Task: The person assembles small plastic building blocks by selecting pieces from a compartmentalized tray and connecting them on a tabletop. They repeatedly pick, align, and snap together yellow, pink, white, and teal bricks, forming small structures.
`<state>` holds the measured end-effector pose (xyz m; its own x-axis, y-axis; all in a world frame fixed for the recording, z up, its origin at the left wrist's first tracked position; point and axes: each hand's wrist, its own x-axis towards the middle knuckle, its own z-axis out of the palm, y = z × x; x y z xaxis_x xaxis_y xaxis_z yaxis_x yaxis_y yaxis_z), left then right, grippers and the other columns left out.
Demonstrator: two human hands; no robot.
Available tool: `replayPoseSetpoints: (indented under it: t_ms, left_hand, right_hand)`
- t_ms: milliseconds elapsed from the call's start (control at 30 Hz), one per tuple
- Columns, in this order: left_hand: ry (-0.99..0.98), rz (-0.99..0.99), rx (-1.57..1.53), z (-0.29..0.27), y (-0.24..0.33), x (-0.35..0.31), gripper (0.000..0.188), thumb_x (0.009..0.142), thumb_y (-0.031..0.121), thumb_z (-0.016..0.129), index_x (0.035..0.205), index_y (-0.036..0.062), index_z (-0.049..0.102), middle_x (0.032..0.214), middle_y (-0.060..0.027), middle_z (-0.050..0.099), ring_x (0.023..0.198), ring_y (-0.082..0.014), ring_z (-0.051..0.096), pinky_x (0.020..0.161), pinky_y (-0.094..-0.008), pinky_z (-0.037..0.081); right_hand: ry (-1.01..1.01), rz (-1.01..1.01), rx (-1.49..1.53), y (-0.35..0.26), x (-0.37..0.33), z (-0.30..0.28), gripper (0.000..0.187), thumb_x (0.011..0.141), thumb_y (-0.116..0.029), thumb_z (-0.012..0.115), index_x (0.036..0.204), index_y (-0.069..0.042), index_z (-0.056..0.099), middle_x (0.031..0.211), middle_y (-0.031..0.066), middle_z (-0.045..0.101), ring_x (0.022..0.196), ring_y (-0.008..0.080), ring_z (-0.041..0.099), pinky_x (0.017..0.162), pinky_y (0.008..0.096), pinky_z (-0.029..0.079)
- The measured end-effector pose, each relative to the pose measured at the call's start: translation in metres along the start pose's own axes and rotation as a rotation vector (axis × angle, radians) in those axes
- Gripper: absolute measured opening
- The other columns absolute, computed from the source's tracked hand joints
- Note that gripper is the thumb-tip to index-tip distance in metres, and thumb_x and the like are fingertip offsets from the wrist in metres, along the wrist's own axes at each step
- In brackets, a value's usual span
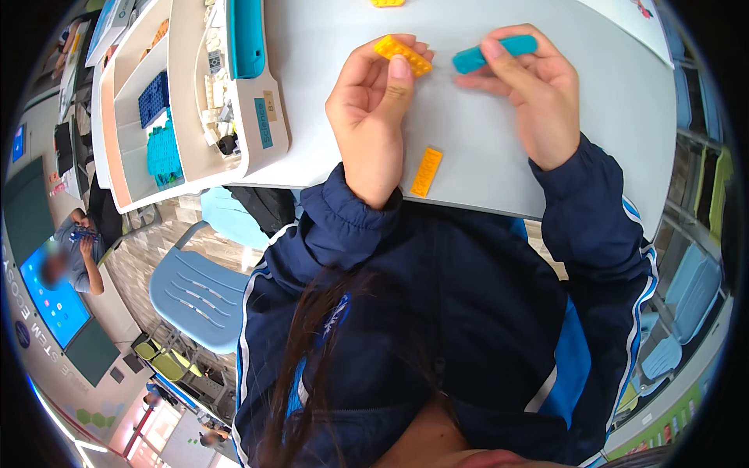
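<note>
Between the thumb and fingers of my left hand (pixel 373 105) is a yellow building plate (pixel 403 57), its studs showing. My right hand (pixel 546 97) pinches a teal, bar-shaped piece (pixel 499 53) with rounded ends; its exact kind I cannot make out. Both hands are raised over the grey table, and the two pieces are apart. An orange-yellow building plate (pixel 426 171) lies on the table near the front edge, between my forearms. At the far edge of the picture another yellow building piece (pixel 387 2) is partly cut off.
On the left of the table (pixel 312 47) stands a white sorting tray (pixel 173 78) with dark blue, teal and white building pieces in its compartments. A teal box-like part (pixel 247 47) runs along its right side. A blue chair (pixel 199 300) stands at left; a person (pixel 74 253) is beyond.
</note>
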<state>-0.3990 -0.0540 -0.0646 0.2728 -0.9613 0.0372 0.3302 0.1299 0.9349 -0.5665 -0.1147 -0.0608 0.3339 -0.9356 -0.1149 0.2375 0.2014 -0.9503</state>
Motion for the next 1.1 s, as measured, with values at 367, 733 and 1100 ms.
replayPoseSetpoints:
  t_ms: [367,733,1100]
  left_hand:
    - [0.113,-0.068,-0.235,-0.012,0.01,-0.001,0.031,0.103,0.019,0.055,0.123,-0.0052,0.058,0.095,-0.0059,0.062,0.087,-0.0139,0.056,0.087,-0.0291,0.045]
    - [0.158,-0.109,-0.364,-0.013,0.008,0.001,0.032,0.104,0.017,0.052,0.126,-0.0059,0.055,0.1,-0.0075,0.059,0.093,-0.0153,0.055,0.09,-0.0314,0.044]
    - [0.113,-0.107,-0.209,-0.007,0.013,-0.003,0.038,0.103,0.014,0.054,0.137,-0.0023,0.052,0.107,-0.0081,0.063,0.096,-0.0149,0.057,0.089,-0.0298,0.046]
  right_hand:
    - [-0.734,-0.69,-1.05,-0.028,-0.034,0.018,0.026,0.079,-0.004,0.074,0.104,-0.003,0.066,0.076,0.0114,0.054,0.07,0.0277,0.06,0.063,0.035,0.049]
    - [-0.222,-0.464,-1.169,-0.037,-0.004,0.008,0.011,0.078,-0.01,0.076,0.09,-0.01,0.074,0.082,0.0069,0.062,0.069,0.0297,0.062,0.064,0.0379,0.05]
    - [0.088,-0.315,-1.206,-0.026,0.004,-0.004,0.011,0.082,-0.012,0.076,0.093,-0.01,0.074,0.09,0.0075,0.065,0.078,0.0278,0.061,0.071,0.0366,0.05]
